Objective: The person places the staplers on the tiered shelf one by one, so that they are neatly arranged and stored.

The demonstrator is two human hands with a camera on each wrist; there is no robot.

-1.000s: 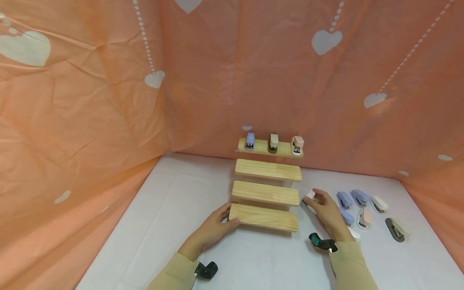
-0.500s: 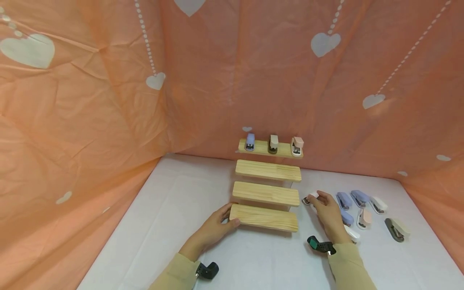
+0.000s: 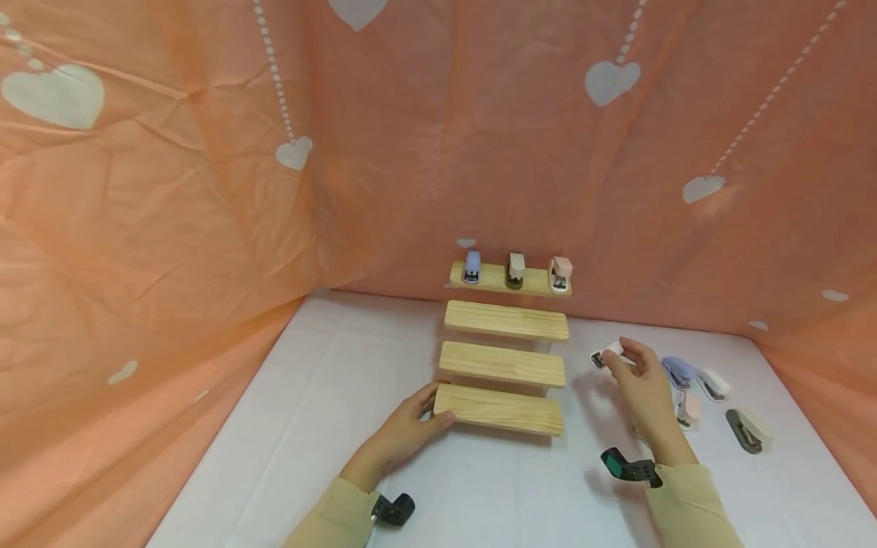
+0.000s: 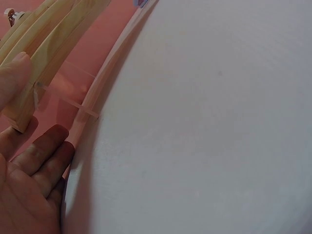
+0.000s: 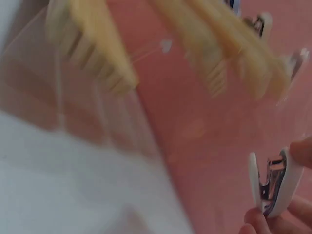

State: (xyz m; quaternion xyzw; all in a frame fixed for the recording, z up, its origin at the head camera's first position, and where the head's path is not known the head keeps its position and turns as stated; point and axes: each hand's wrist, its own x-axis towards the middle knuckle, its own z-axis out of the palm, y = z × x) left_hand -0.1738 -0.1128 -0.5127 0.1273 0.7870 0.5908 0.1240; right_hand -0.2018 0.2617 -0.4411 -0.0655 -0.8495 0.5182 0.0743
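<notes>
In the head view, my right hand [image 3: 646, 392] pinches a small white stapler [image 3: 606, 355] above the table, right of a stepped wooden display rack. In the right wrist view the stapler [image 5: 279, 183] is held between thumb and fingers, its jaws apart. My left hand [image 3: 404, 431] grips the left end of the rack's lowest board [image 3: 499, 409], thumb on the front and a finger behind, as the left wrist view shows. On the top board [image 3: 492, 278] stand a lavender stapler [image 3: 472, 267], a beige and dark stapler [image 3: 516, 271] and a pink and white stapler [image 3: 560, 275].
Right of my right hand lie several staplers, among them a lavender one [image 3: 680, 372], a white one [image 3: 715, 385], a pink one [image 3: 688, 411] and a beige and dark one [image 3: 749, 431]. My forearm hides part of that group. An orange curtain [image 3: 384, 190] encloses the white table [image 3: 308, 365].
My right hand has lifted the white stapler off the table and moved it rightward and away from the rack. My left hand stays on the lowest board.
</notes>
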